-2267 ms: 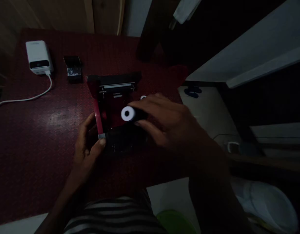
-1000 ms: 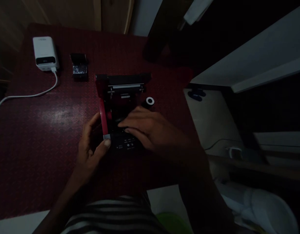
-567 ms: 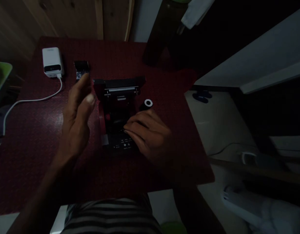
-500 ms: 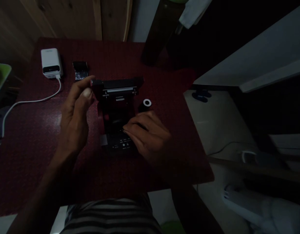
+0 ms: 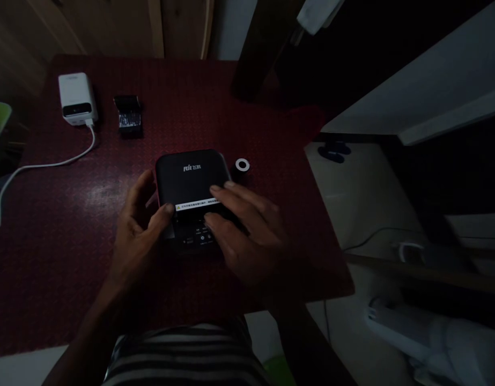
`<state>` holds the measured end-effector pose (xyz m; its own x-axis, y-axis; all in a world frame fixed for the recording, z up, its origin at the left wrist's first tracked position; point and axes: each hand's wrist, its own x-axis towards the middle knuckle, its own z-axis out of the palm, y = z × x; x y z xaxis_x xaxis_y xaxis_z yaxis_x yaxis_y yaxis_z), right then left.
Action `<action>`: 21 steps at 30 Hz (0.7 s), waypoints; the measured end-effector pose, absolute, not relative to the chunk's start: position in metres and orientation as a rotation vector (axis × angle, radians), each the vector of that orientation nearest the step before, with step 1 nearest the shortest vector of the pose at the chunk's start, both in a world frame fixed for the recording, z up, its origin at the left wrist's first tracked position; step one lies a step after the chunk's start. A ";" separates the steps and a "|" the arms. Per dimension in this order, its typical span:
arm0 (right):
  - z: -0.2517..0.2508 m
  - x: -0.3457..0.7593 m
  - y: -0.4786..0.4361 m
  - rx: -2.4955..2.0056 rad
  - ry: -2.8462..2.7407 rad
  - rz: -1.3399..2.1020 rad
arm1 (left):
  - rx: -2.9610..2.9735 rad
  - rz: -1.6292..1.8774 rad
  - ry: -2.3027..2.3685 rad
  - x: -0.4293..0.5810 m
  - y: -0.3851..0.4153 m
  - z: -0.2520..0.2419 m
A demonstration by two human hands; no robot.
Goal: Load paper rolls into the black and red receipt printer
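A small black printer sits on the dark red table with its lid down and white lettering on top. My left hand grips the printer's left side, thumb on its front left corner. The fingers of my right hand lie stretched out over the printer's front right part, near the button panel and a white label strip. A small roll core with a white ring lies on the table just right of the printer, touching neither hand.
A white power bank with a white cable stands at the back left. A small black object lies beside it. The table's right edge drops to a pale lower surface. The scene is dim.
The printer's lid, open before, is now down. My left hand went up to the raised lid and came back to the printer's left side. My right hand stayed at the front.
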<state>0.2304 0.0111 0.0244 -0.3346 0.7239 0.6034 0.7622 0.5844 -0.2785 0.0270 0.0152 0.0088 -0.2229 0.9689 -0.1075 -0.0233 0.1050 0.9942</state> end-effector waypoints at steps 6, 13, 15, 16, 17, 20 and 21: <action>0.029 0.232 0.010 -1.211 -2.173 0.158 | 1.014 1.217 1.365 0.025 0.011 0.009; 0.032 0.235 0.009 -1.270 -2.156 0.317 | 1.053 1.229 1.376 0.025 0.015 0.009; 0.028 0.238 0.006 -1.238 -2.091 0.354 | 1.016 1.228 1.382 0.024 0.012 0.008; 0.026 0.240 0.004 -1.224 -2.028 0.362 | 0.988 1.227 1.381 0.023 0.010 0.007; 0.022 0.243 0.001 -1.234 -1.945 0.375 | 0.963 1.228 1.373 0.022 0.007 0.006; 0.006 0.247 -0.011 -1.393 -1.629 0.515 | 0.921 1.210 1.341 0.018 -0.004 0.002; 0.000 0.248 -0.015 -1.457 -1.532 0.610 | 0.921 1.199 1.341 0.017 -0.008 0.002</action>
